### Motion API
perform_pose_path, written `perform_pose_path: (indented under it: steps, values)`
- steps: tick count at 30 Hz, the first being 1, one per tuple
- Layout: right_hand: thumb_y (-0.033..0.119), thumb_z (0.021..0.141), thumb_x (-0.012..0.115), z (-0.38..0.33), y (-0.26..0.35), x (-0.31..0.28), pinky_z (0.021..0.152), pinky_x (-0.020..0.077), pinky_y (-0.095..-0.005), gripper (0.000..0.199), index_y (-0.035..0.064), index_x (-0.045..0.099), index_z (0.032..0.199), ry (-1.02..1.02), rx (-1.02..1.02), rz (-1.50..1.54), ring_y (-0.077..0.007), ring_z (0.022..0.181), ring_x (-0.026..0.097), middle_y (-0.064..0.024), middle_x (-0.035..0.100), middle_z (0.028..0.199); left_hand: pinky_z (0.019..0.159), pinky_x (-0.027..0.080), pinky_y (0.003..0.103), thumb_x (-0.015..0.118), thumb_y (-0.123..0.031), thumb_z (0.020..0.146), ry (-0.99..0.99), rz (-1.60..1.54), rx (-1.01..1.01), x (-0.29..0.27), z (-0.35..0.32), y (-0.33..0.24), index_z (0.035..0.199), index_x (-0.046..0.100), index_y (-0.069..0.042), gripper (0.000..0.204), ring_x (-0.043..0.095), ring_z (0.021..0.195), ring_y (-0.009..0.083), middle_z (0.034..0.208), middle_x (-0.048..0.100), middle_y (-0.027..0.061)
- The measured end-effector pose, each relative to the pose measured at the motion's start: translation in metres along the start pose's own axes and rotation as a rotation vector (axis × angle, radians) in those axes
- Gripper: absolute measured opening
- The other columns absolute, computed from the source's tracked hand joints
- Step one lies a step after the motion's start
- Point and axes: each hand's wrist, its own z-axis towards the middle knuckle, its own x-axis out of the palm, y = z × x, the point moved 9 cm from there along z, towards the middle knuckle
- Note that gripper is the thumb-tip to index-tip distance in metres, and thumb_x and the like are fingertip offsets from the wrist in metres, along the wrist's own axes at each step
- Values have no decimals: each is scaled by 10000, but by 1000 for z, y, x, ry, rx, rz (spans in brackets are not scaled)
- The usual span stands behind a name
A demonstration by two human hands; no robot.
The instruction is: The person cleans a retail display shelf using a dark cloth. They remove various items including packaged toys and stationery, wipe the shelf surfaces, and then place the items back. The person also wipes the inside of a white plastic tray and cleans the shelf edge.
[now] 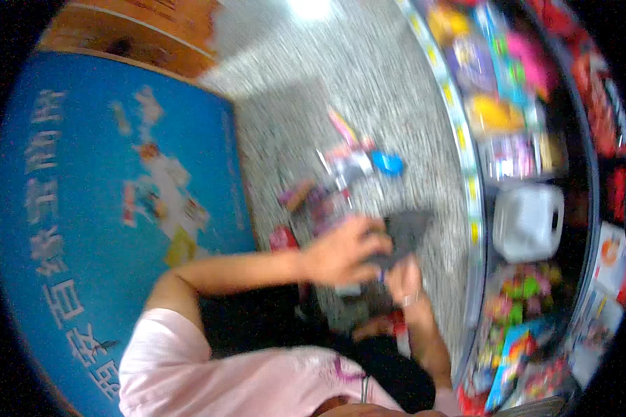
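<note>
Dark item (perhaps cloth) between hands

Speckled grey floor is catching overhead glare — shop shelves curving right, a blue display panel standing left.

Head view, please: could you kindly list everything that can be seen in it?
dark grey item: one, held in both hands, above the floor
packets: several, pink, red and blue, blurred, scattered on the floor
floor: one, speckled grey
panel: one, blue with a printed picture, left
shelves: one rack, goods of many colours, right
tub: one, white, on a shelf
left hand: on the dark grey item
right hand: ringed, under the item
sleeve: pink
</note>
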Motion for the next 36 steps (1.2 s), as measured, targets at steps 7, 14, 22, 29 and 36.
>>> perform_pose_path:
  steps: [7, 14, 22, 29, 36]
  values:
    - [506, 941, 361, -15, 19, 32, 985, 411, -431, 496, 155, 480, 1271, 112, -163, 2, -231, 1161, 501, -32, 517, 1276, 789, 486, 461, 482, -334, 929, -38, -77, -125, 6, 25, -1, 1266, 407, -46, 449, 589, 946, 404, 1008, 595, 245]
    - [25, 727, 660, -21, 20, 23, 890, 462, -400, 589, 92, 430, 1265, -17, -110, -260, -229, 1033, 532, -54, 538, 1127, 771, 475, 448, 414, -404, 962, -15, -293, -584, 4, 21, 48, 1227, 457, -8, 478, 615, 883, 391, 911, 627, 249]
    - [114, 549, 692, -51, 77, 90, 773, 526, -348, 732, 75, 439, 1235, 167, -359, -255, -235, 852, 615, -90, 567, 1037, 1030, 334, 338, 511, -424, 907, -51, -931, -677, 7, 23, 71, 1367, 368, -9, 636, 417, 1244, 243, 1342, 450, 165]
    - [167, 611, 738, -45, 108, 85, 890, 470, -352, 789, 20, 384, 1301, 65, -537, -494, -213, 985, 576, -101, 565, 1090, 942, 406, 291, 625, -178, 822, 167, -1140, -450, 50, 8, 74, 1318, 406, -14, 567, 504, 1110, 154, 1203, 542, 82]
    - [85, 643, 749, -80, 147, 84, 1037, 318, -416, 818, 13, 350, 1353, -371, -999, -1334, -335, 1209, 431, -181, 446, 1308, 1081, 231, 340, 473, -381, 943, -146, -950, -805, -11, 5, 68, 1337, 384, -11, 548, 345, 1284, 243, 1343, 400, 146]
